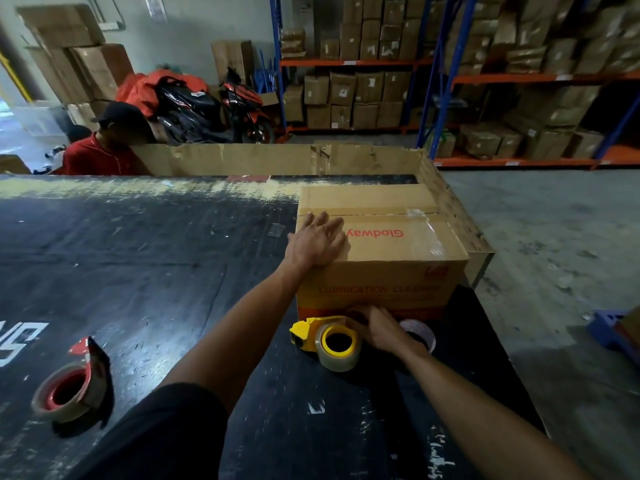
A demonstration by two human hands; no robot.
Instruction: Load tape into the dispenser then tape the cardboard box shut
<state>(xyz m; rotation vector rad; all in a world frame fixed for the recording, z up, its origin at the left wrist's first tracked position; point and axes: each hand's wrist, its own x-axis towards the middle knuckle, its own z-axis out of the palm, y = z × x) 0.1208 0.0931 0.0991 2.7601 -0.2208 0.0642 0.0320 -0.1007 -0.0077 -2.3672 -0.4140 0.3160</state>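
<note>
1. My right hand [379,329] is the nearer one to the yellow plastic tape dispenser with its roll of clear packing tape [330,341]. The dispenser lies on the scuffed black table [145,258], just in front of the brown cardboard box with red lettering [381,251], and the hand rests against its right side, so the tool sits immediately to the left of my palm.

2. The right hand's fingers curl loosely toward the roll and the base of the box. I cannot tell whether they have closed on the dispenser or merely touch it; the thumb side is hidden behind the knuckles.

3. The dispenser lies on its side, the open yellow core facing up toward the camera. Its long axis runs left to right, body and blade end pointing left, away from my right hand.

4. My left hand [317,242] lies flat and spread on the near-left corner of the box top, gripping nothing, only pressing the flaps down. It is well apart from the dispenser, up and beyond it.

5. The box's centre seam runs left to right across the top, with some clear tape already showing toward the right end. I judge the coming move as lifting the dispenser with the right hand and bringing it up over the near face to that seam.

6. A pale, nearly empty tape ring [420,332] lies just right of my right wrist, and a red and black dispenser holding brown tape [74,379] sits far left, well out of reach.
</note>
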